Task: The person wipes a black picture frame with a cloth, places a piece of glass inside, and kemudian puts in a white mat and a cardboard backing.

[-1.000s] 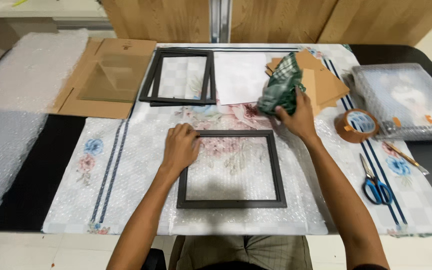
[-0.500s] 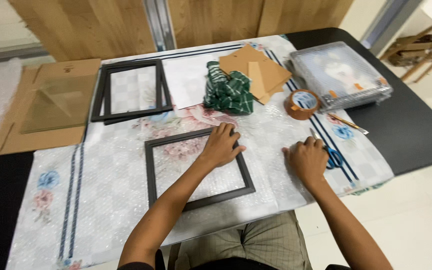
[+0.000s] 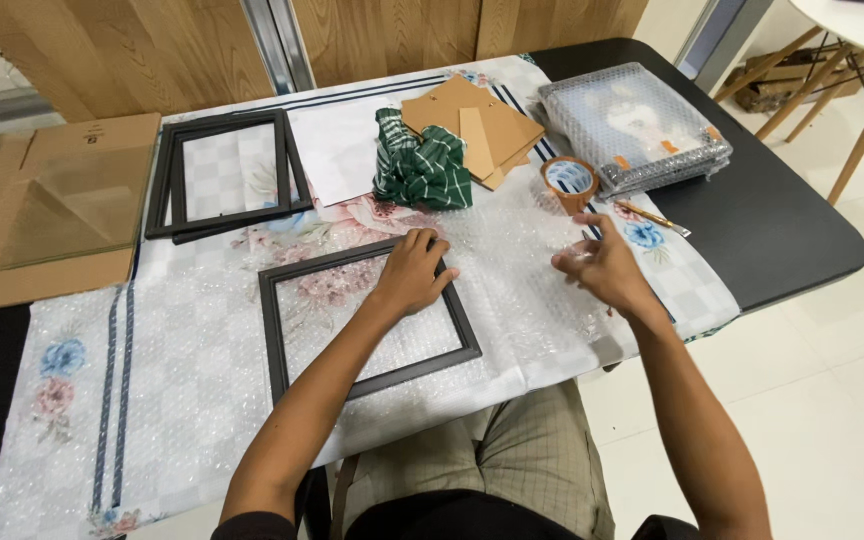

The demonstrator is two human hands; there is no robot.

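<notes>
- Left hand (image 3: 412,275) is lying open, palm down, on the black frame (image 3: 274,330).
- Right hand (image 3: 600,268) is hovering loosely open, empty, near the tape roll (image 3: 569,182).

Bubble-wrapped package (image 3: 635,125): flat, rectangular, clear wrap over pale contents with small orange tape tabs, lying at the far right of the table (image 3: 782,230) (contents blurred by the wrap). Flattened brown cardboard box (image 3: 12,280) at far left, a glass pane resting on it. No screens or signs.
</notes>
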